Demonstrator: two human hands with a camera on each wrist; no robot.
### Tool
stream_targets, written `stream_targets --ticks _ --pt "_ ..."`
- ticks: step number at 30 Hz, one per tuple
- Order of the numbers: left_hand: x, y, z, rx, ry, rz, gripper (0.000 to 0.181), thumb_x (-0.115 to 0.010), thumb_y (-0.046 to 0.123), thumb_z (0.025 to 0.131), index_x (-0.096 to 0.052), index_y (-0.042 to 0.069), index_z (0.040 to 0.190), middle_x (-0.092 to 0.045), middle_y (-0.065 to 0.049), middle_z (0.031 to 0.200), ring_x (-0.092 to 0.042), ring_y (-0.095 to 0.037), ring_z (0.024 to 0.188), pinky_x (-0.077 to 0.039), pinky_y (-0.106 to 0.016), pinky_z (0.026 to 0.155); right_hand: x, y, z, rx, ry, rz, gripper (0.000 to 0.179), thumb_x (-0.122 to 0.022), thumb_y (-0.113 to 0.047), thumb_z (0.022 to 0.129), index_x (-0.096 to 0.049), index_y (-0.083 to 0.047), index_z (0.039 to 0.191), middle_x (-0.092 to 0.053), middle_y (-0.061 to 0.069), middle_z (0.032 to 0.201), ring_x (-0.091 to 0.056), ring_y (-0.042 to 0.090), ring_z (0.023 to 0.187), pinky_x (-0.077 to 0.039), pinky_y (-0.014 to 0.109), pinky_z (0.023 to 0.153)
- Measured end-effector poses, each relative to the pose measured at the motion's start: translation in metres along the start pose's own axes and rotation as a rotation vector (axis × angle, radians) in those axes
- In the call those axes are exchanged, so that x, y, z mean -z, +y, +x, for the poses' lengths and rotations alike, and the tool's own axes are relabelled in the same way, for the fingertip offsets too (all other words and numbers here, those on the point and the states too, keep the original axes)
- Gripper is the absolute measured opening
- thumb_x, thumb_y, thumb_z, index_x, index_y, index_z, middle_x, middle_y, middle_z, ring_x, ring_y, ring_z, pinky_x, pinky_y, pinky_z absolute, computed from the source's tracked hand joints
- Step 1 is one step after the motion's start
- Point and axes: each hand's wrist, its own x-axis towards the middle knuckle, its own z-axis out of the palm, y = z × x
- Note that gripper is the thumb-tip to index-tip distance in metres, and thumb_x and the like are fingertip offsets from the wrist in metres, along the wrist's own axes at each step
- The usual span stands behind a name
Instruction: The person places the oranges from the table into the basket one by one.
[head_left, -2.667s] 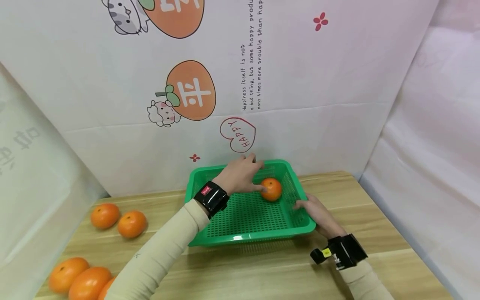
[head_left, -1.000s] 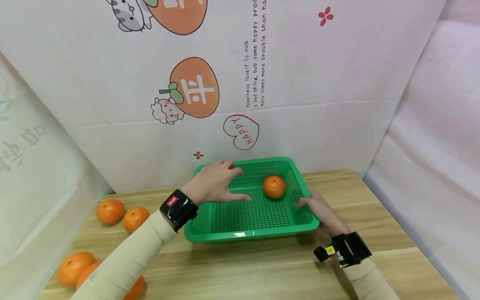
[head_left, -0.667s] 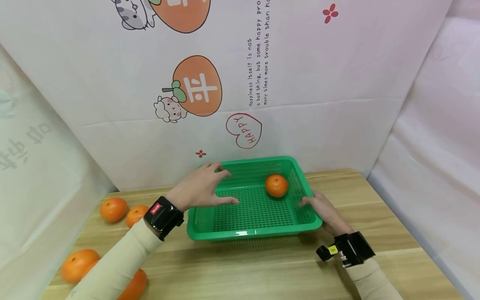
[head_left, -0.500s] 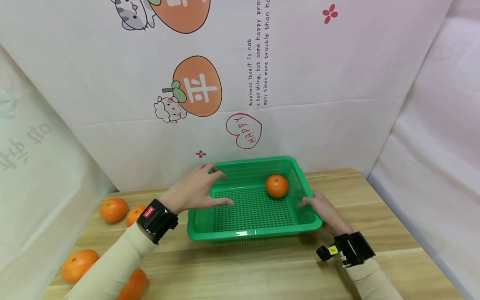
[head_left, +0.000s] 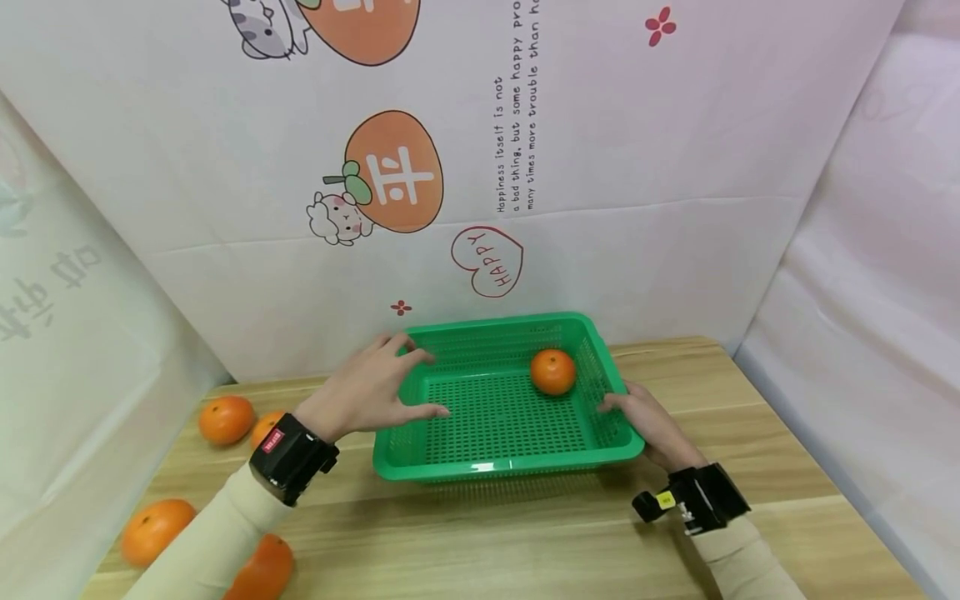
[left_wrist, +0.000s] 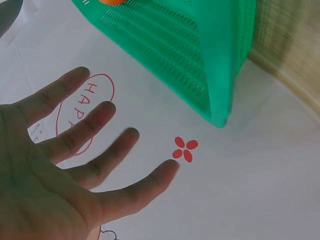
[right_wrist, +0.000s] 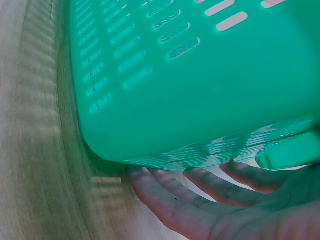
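Note:
A green plastic basket (head_left: 517,465) with slotted walls stands on the table, and one orange tangerine (head_left: 553,372) lies in its back right part. My right hand (head_left: 654,427) grips the basket's right end, thumb over the rim and fingers along the outside wall. In the right wrist view, the fingertips (right_wrist: 192,172) touch the slotted side of the basket (right_wrist: 225,95). My left hand (head_left: 363,390) hovers at the basket's left end with fingers spread and nothing in them. The left wrist view shows its palm (left_wrist: 45,195) facing the camera, apart from the basket (left_wrist: 220,65).
Several more tangerines lie on the wooden table (head_left: 465,542) at the left: one at the back (head_left: 227,420), one beside it partly behind my left wrist, and others (head_left: 157,533) near the front, partly under my sleeve. A printed white cloth (head_left: 600,167) hangs behind the basket.
My left hand has let go of the tangerine in the basket and moved left, away from it. My right hand has kept its grip on the basket, which stays in place.

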Motion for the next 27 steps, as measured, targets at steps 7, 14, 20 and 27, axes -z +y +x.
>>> stream_targets --ticks 7,14,20,27 --pt "0.002 -0.004 -0.013 0.049 -0.001 -0.027 0.078 -0.073 0.073 0.085 -0.065 0.018 0.139 -0.059 -0.017 0.141 -0.057 -0.040 0.128 -0.057 -0.055 0.098 -0.001 0.002 -0.002 -0.011 0.005 -0.012 0.075 -0.051 -0.012 0.099 -0.020 0.002 0.166 -0.046 0.036 0.154 -0.063 0.037 0.128 -0.059 0.039 0.095" --pt "0.007 -0.010 -0.023 0.081 -0.002 -0.050 0.074 -0.075 0.072 0.084 -0.068 0.015 0.132 -0.061 -0.018 0.134 -0.057 -0.037 0.119 -0.062 -0.049 0.087 0.001 0.000 -0.003 -0.015 0.019 -0.018 0.076 -0.051 -0.013 0.099 -0.019 0.002 0.166 -0.045 0.036 0.155 -0.063 0.038 0.128 -0.059 0.038 0.094" --pt "0.009 -0.014 -0.032 0.096 -0.020 -0.031 0.079 -0.073 0.072 0.085 -0.068 0.012 0.135 -0.061 -0.019 0.136 -0.058 -0.036 0.117 -0.062 -0.050 0.089 0.001 -0.001 -0.002 -0.016 0.011 -0.020 0.075 -0.050 -0.013 0.099 -0.018 0.002 0.166 -0.046 0.037 0.154 -0.064 0.035 0.125 -0.059 0.037 0.094" --pt "0.013 -0.019 -0.051 0.096 -0.016 -0.067 0.071 -0.080 0.065 0.084 -0.068 0.011 0.129 -0.063 -0.013 0.125 -0.058 -0.032 0.111 -0.060 -0.046 0.086 -0.001 -0.001 0.000 -0.010 0.012 -0.032 0.074 -0.050 -0.012 0.099 -0.020 0.003 0.165 -0.046 0.037 0.154 -0.064 0.035 0.125 -0.059 0.037 0.093"
